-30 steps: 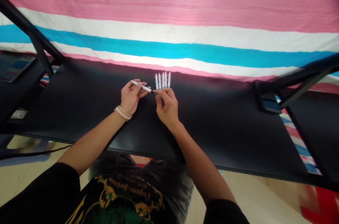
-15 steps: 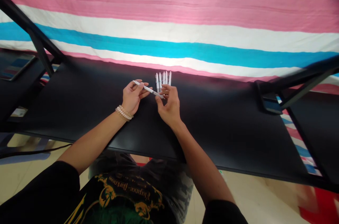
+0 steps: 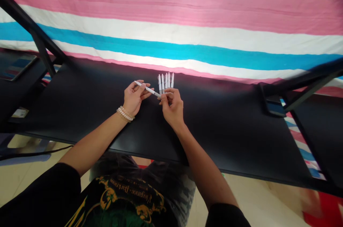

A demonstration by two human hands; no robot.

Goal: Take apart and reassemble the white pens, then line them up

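A white pen [image 3: 150,91] slants between my two hands above the black table. My left hand [image 3: 132,97], with a beaded bracelet at the wrist, grips its upper left part between thumb and fingers. My right hand [image 3: 173,109] pinches the lower right end, where a grey grip section shows; the very tip is hidden by the fingers. Just beyond my right hand, several similar white pens [image 3: 163,82] lie side by side on the table, clicker ends pointing away from me. Their near ends are partly covered by my right fingers.
The black table [image 3: 219,123] stretches to both sides, with its edge near my body. Black metal frames [image 3: 40,37] [image 3: 270,103] stand at left and right. A striped cloth [image 3: 171,9] hangs behind. A dark flat panel [image 3: 16,66] lies far left.
My right thumb and fingers have closed in on the pen's lower end, and the hand has shifted slightly right and toward me. My left hand keeps the pen in place.
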